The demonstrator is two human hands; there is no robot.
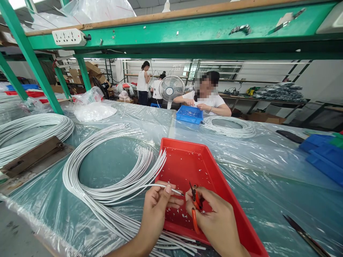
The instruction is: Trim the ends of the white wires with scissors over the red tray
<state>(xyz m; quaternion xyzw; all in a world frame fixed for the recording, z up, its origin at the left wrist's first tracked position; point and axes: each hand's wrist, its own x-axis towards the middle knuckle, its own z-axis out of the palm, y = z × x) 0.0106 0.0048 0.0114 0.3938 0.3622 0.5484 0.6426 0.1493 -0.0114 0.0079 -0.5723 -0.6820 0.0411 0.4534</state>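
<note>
My left hand [160, 200] pinches a white cable [171, 189] between thumb and fingers, close to its dark-tipped end. That cable runs leftward to a coiled bundle of white cables [73, 167] lying on the table. My right hand [214, 210] is closed around orange-handled cutting pliers [197, 205], their dark jaws pointing up and away. Its thumb and fingertip meet near the cable's end; whether they touch the tip I cannot tell. Both hands are above a red tray [227, 192] scattered with small white scraps.
A metal tool with pointed tips [305, 233] lies at right. Blue bins [325, 157] stand beyond it. Across the table, a person works over a blue tray [189, 114] beside another cable coil [227, 126]. A green shelf beam [171, 43] spans overhead. A brown block [32, 157] sits at left.
</note>
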